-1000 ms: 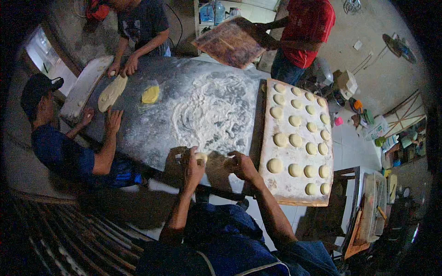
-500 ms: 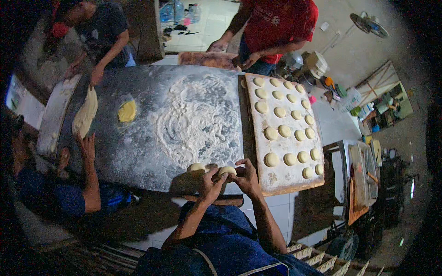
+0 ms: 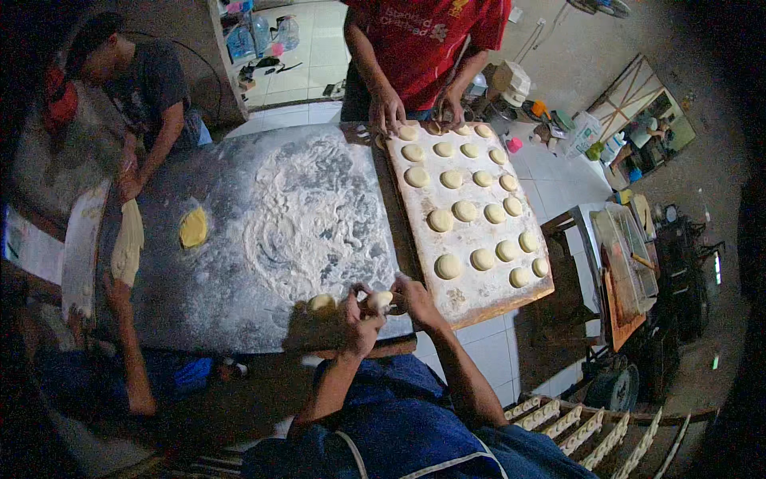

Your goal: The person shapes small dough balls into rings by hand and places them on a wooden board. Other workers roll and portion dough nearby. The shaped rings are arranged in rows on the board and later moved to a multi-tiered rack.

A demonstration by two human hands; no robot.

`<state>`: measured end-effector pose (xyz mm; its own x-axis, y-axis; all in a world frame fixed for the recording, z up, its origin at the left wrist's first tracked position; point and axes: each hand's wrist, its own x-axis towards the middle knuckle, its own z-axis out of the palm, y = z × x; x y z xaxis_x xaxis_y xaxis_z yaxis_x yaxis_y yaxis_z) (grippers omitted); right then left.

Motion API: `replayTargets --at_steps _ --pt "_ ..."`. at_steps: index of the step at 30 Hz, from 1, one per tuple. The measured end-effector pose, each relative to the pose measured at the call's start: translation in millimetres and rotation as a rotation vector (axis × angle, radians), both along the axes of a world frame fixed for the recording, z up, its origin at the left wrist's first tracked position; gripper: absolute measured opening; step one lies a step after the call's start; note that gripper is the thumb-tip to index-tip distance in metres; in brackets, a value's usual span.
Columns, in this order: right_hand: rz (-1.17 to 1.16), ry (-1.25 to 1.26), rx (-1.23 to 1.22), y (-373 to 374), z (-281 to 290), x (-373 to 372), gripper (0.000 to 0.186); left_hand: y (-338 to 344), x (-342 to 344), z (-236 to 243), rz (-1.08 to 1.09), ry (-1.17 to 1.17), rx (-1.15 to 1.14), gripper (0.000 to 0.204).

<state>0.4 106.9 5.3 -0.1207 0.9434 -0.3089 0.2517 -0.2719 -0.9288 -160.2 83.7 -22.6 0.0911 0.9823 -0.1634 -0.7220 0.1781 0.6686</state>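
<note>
Over the near edge of the floured dark table, my left hand is closed round a small pale dough ball. At the ball's right side is my right hand, its fingers bent and pressed against the dough; its fingertips are partly hidden. Another dough ball lies on the table just left of my left hand, in shadow. To the right, a flour-dusted wooden board carries several round dough pieces in loose rows.
Loose flour covers the table's middle, with a yellow dough lump to its left. At the far left, co-workers' hands stretch a long dough strip. A person in a red shirt touches the board's far end. A glass-sided case stands right.
The person in red has set down the brown board and now reaches to the dough board's far end. The dough between my hands has turned. The co-workers' dough strip hangs narrower.
</note>
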Motion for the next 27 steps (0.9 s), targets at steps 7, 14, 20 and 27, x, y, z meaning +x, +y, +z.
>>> replayTargets --at_steps 7,14,20,27 --pt "-0.191 0.16 -0.162 -5 62 2 0.05 19 41 57 0.074 0.813 0.241 0.027" --pt "-0.28 0.048 0.296 -20 74 40 0.065 25 95 26 0.145 0.484 0.192 0.044" --pt "-0.131 -0.049 0.408 -29 69 79 0.066 22 129 -4 0.167 0.665 0.387 0.04" --pt "-0.015 -0.118 0.404 -42 57 121 0.065 -4 166 33 0.075 0.672 0.197 0.038"
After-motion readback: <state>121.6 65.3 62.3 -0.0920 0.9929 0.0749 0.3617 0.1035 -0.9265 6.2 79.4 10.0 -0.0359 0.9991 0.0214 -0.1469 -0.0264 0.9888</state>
